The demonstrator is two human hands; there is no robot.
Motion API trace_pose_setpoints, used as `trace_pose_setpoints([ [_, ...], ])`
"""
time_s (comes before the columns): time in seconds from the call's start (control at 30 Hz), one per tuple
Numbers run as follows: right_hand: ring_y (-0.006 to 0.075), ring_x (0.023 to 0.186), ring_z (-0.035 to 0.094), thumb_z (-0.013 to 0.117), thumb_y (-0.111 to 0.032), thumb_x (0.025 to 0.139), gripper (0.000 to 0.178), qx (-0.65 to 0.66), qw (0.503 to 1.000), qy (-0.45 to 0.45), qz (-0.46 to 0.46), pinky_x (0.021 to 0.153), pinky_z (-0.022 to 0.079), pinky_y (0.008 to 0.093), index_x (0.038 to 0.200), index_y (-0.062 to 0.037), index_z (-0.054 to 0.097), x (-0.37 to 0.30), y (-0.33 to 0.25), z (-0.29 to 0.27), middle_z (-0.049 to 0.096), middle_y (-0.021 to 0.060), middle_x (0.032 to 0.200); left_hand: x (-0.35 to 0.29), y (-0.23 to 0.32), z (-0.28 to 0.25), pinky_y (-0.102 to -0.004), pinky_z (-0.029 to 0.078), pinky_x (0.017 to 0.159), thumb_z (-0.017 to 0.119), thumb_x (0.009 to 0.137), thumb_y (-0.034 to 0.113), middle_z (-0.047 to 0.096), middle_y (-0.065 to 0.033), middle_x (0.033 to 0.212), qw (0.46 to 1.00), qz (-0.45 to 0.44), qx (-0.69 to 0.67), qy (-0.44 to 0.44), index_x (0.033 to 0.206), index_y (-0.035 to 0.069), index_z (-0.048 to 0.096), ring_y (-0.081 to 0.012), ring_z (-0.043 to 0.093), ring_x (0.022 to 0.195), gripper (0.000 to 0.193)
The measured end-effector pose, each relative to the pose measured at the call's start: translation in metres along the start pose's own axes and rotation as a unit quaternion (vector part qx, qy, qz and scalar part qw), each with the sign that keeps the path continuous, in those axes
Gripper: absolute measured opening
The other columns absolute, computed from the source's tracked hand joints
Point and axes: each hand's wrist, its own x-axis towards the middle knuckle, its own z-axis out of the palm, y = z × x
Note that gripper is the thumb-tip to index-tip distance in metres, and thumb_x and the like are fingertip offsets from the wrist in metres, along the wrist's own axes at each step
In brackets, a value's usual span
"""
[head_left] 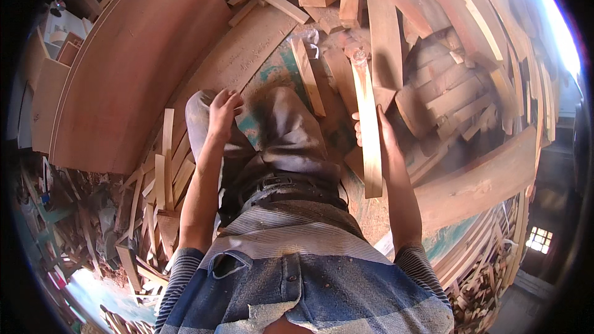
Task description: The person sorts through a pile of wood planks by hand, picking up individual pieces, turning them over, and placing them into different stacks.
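Nearest the lens, head view: striped shirt (346, 284), dusty, with a belt and grey trousers (281, 120) beyond it; knees bent and apart.

Right hand (387, 133): holds a pale wooden slat (369, 142), lengthwise to the body, in front of the right knee. Fingers closed to the slat's width, fingertips showing at its left edge, palm side at its right. Grip lies between mid-length and the near end; presumably the narrow section suits a one-handed wrap, and this hold leaves the far part free. Far end is rough and darker; whether it touches the wood behind, cannot tell.

Left hand (224, 111): over the left thigh, fingers loosely bent, partly spread, nothing seen between them. Probably idle, since one hand carries the slat; contact with the trousers unclear.

Surroundings: wide reddish-brown board (136, 68) at left; narrow offcuts (164, 161) near the left forearm; stacked wooden blocks (458, 93) at right, likely piled for reach; long plank (382, 25) ahead, just beyond the slat.
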Motion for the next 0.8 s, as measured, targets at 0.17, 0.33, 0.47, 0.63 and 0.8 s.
trace_pose_setpoints([
  [0.17, 0.0145, 0.071, 0.063, 0.058, -0.061, 0.098, 0.058, -0.069, 0.997, 0.009, 0.015, 0.063, 0.054, 0.0303, 0.114, -0.0060, 0.067, 0.085, -0.028, -0.022, 0.066, 0.0040, 0.086, 0.006, -0.001, -0.053, -0.0233, 0.052, 0.069, 0.062, 0.097, 0.012, 0.063, 0.0000, 0.089, 0.987, 0.100, 0.093, 0.081, 0.105, 0.003, 0.063, -0.0076, 0.062, 0.082, 0.012],
  [0.33, 0.0095, 0.079, 0.059, 0.079, -0.032, 0.089, 0.035, -0.379, 0.901, 0.152, -0.150, 0.070, 0.047, 0.0283, 0.105, -0.0021, 0.070, 0.176, -0.033, 0.028, 0.067, -0.0013, 0.091, -0.013, 0.004, -0.066, -0.0260, 0.057, 0.069, 0.064, 0.098, 0.011, 0.065, -0.0032, 0.095, 0.984, 0.061, 0.109, 0.127, 0.113, -0.002, 0.062, -0.0113, 0.066, 0.087, 0.020],
  [0.47, 0.0365, 0.111, 0.068, 0.082, -0.036, 0.074, 0.062, -0.592, 0.678, 0.323, -0.292, 0.096, 0.053, 0.0429, 0.121, 0.0016, 0.064, 0.269, -0.004, -0.025, 0.069, 0.0261, 0.118, -0.013, 0.017, -0.055, -0.0261, 0.057, 0.069, 0.064, 0.098, 0.011, 0.065, -0.0046, 0.099, 0.984, 0.049, 0.098, 0.142, 0.117, -0.004, 0.062, -0.0123, 0.067, 0.088, 0.024],
  [0.63, 0.0424, 0.108, 0.061, 0.080, -0.023, 0.080, 0.077, -0.782, 0.512, 0.312, -0.168, 0.091, 0.052, 0.0514, 0.145, -0.0070, 0.042, 0.259, 0.057, -0.020, 0.062, 0.0217, 0.111, -0.022, 0.023, -0.061, -0.0257, 0.056, 0.068, 0.063, 0.099, 0.011, 0.066, -0.0064, 0.103, 0.957, 0.053, 0.199, 0.206, 0.117, -0.006, 0.062, -0.0123, 0.067, 0.087, 0.025],
  [0.8, 0.0400, 0.103, 0.062, 0.077, -0.018, 0.083, 0.077, -0.774, 0.526, 0.317, -0.156, 0.083, 0.053, 0.0518, 0.149, -0.0079, 0.039, 0.255, 0.083, -0.042, 0.062, 0.0215, 0.112, -0.013, 0.002, -0.061, -0.0277, 0.050, 0.068, 0.071, 0.092, 0.015, 0.068, -0.0050, 0.081, 0.917, 0.059, 0.308, 0.247, 0.118, -0.001, 0.065, -0.0113, 0.060, 0.070, 0.031],
])
